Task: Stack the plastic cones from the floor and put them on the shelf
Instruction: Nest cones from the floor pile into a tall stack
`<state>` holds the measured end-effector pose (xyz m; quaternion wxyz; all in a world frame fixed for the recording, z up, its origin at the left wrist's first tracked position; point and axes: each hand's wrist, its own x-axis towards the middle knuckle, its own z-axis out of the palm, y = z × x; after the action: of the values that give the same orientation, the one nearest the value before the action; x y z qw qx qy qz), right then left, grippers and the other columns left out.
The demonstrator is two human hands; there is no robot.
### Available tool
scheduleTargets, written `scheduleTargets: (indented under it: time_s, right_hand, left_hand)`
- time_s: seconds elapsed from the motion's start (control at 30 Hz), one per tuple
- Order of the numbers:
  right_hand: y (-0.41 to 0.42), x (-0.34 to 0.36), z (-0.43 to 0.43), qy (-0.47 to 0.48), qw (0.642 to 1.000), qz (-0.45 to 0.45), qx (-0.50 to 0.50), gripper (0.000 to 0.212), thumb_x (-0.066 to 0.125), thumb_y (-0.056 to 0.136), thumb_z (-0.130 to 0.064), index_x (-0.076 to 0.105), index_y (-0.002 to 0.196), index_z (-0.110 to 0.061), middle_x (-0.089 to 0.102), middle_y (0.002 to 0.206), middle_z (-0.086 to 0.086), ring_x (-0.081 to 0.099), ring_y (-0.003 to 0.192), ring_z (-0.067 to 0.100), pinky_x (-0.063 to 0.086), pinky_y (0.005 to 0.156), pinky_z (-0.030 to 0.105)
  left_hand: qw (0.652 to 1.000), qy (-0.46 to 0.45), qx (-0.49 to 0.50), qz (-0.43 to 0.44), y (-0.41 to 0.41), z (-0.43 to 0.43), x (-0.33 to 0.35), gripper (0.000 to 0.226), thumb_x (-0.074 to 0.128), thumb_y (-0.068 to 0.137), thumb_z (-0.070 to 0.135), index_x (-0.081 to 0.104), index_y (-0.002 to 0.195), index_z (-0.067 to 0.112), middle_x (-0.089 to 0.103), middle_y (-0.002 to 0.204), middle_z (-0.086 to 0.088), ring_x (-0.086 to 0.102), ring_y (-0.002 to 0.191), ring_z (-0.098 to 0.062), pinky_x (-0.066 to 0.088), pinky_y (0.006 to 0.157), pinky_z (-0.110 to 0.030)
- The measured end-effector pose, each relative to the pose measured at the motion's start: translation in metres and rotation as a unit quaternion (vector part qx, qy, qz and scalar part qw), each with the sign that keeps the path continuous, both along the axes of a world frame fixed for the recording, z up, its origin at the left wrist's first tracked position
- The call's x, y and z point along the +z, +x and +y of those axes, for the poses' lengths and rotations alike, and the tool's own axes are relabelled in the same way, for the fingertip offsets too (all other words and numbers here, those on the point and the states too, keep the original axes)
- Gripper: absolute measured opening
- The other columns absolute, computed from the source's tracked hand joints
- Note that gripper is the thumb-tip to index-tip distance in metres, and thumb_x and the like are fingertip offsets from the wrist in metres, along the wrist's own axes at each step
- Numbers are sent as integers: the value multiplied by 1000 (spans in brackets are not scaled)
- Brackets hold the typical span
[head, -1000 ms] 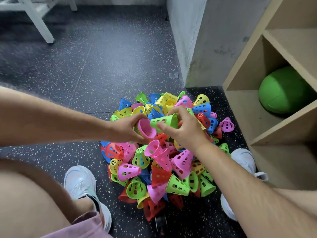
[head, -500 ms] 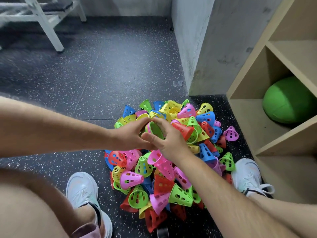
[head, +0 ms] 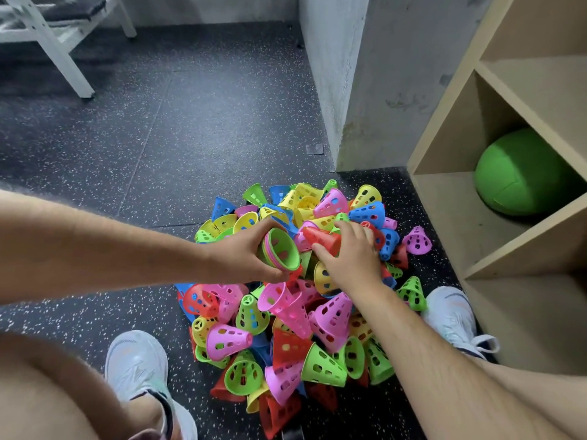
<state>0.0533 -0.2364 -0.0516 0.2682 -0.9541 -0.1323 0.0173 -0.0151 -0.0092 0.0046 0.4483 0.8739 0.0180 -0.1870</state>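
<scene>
The left hand (head: 241,255) grips a short nested stack (head: 282,252) of cones, green innermost, tipped on its side above the pile of cones (head: 286,328), with its mouth toward the right hand (head: 349,258). That hand pinches a red cone (head: 320,239) between thumb and fingers, just beside the stack's mouth. The pile lies on the speckled floor (head: 190,138) near the shelf (head: 495,249), whose compartment holds a green ball (head: 521,173).

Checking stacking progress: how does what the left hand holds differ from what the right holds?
The stack in the left hand is several nested cones, green and pink; the red cone in the right hand is single. The stack's open mouth faces the camera; the red cone lies sideways. Both are held over the pile.
</scene>
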Motion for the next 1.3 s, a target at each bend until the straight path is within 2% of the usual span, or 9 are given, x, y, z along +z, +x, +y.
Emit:
scheduleTargets:
  time_s: [0.1, 0.23, 0.4, 0.6, 0.77, 0.93, 1.13, 1.23, 1.3]
  right_hand:
    - [8, -9, -5, -71, 997, 33, 10, 85, 66, 83, -63, 36, 149, -20, 39, 150, -2, 29, 138, 23, 31, 112, 41]
    - [15, -13, -4, -100, 994, 22, 38, 79, 74, 79, -57, 42, 141, -21, 36, 148, -2, 29, 134, 23, 33, 111, 41]
    - [15, -13, -9, -94, 995, 17, 39, 69, 75, 82, -48, 45, 137, -20, 39, 136, 2, 34, 131, 26, 35, 110, 41]
    - [9, 14, -6, 124, 992, 32, 17, 70, 82, 73, -38, 44, 129, -21, 40, 125, -1, 53, 104, 16, 46, 87, 29]
    - [3, 43, 11, 263, 962, 55, 58, 59, 81, 74, -35, 46, 122, -33, 51, 121, -5, 59, 102, 2, 49, 77, 11]
    - [-5, 65, 36, 292, 945, 68, 134, 60, 79, 82, -29, 55, 136, -27, 52, 124, -10, 58, 103, -3, 47, 82, 11]
    - [-16, 57, 62, 209, 952, 97, 200, 70, 76, 82, -53, 52, 144, -32, 53, 138, -14, 48, 129, 1, 38, 113, 30]
    - [-19, 55, 69, 186, 943, 151, 230, 75, 71, 81, -63, 47, 147, -36, 52, 144, -18, 39, 136, -4, 30, 115, 23]
    - [-15, 49, 74, 205, 941, 171, 210, 64, 62, 89, -61, 48, 146, -36, 58, 138, -19, 44, 132, -4, 33, 111, 22]
  left_hand:
    - [1000, -12, 9, 20, -2, -1, -3, 64, 91, 57, 47, 52, 108, 50, 73, 98, 10, 74, 89, -21, 63, 79, -54]
    - [999, -21, 23, 30, -5, 3, -4, 67, 92, 58, 45, 53, 112, 44, 74, 100, 1, 75, 90, -30, 63, 77, -56]
    - [999, 5, 44, 19, -9, 15, -2, 74, 94, 59, 46, 52, 120, 42, 75, 104, 7, 74, 100, -19, 60, 92, -48]
    - [998, 43, 54, 6, -10, 23, 7, 81, 88, 48, 62, 49, 118, 46, 71, 108, 11, 70, 102, -13, 59, 94, -40]
    - [994, 90, 58, 4, -2, 25, 12, 80, 95, 62, 48, 45, 125, 43, 69, 108, 11, 69, 100, -11, 57, 92, -34]
    - [993, 100, 57, -10, -2, 30, 20, 94, 83, 43, 67, 48, 125, 40, 71, 108, 10, 69, 100, -10, 57, 93, -39]
    - [994, 81, 67, -24, -5, 33, 19, 99, 84, 45, 67, 49, 133, 37, 71, 111, 16, 68, 102, -4, 56, 93, -29]
    - [996, 67, 64, -21, -9, 35, 14, 84, 95, 62, 47, 52, 132, 32, 68, 110, 16, 65, 96, 2, 50, 85, -17]
    - [996, 58, 72, -12, -12, 39, 6, 70, 96, 68, 33, 55, 125, 30, 70, 108, 12, 67, 97, -2, 52, 84, -20]
